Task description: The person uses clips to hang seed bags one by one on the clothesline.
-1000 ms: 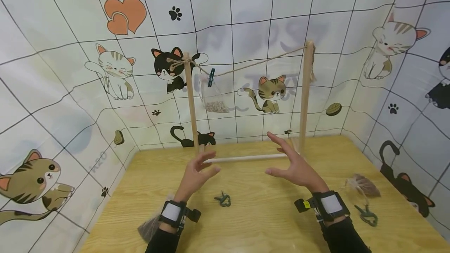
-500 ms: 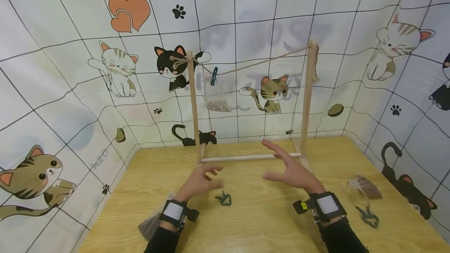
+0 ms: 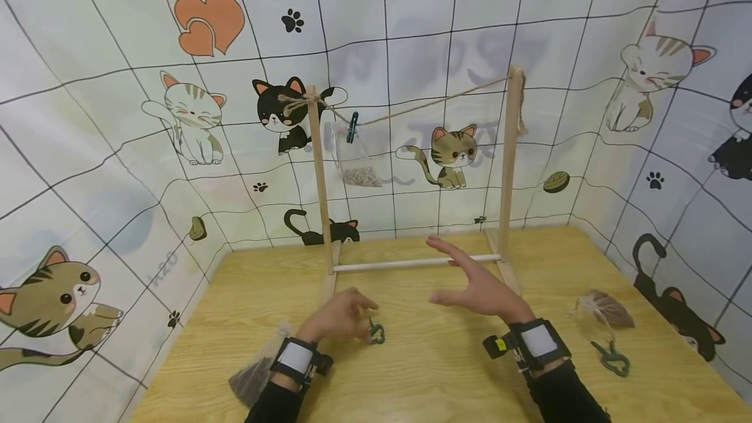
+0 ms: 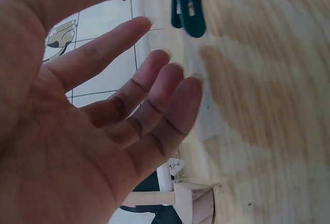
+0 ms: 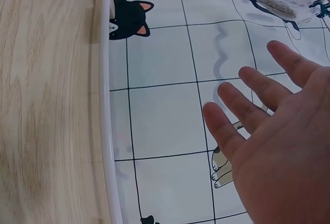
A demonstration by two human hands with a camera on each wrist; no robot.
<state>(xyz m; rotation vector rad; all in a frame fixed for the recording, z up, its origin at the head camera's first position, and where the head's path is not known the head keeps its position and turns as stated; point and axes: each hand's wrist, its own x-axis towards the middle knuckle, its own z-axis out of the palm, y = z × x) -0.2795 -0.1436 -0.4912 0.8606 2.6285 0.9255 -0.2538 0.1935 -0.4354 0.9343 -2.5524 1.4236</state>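
At lower centre, the left hand [image 3: 336,317] reaches with loosely spread, empty fingers [image 4: 154,87] for the small dark green plastic clip [image 3: 375,332] on the wooden surface [image 3: 446,371]; pinching its handle ends looks best.

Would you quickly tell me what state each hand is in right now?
Left hand: open, fingers relaxed, holding nothing, reaching down beside the green clip on the table.
Right hand: open, fingers spread, holding nothing, above the table.

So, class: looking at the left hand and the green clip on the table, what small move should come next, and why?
Probably pinch the green clip: the left hand hovers open right beside it, fingertips not yet closed on it, while the right hand hangs open above the table.
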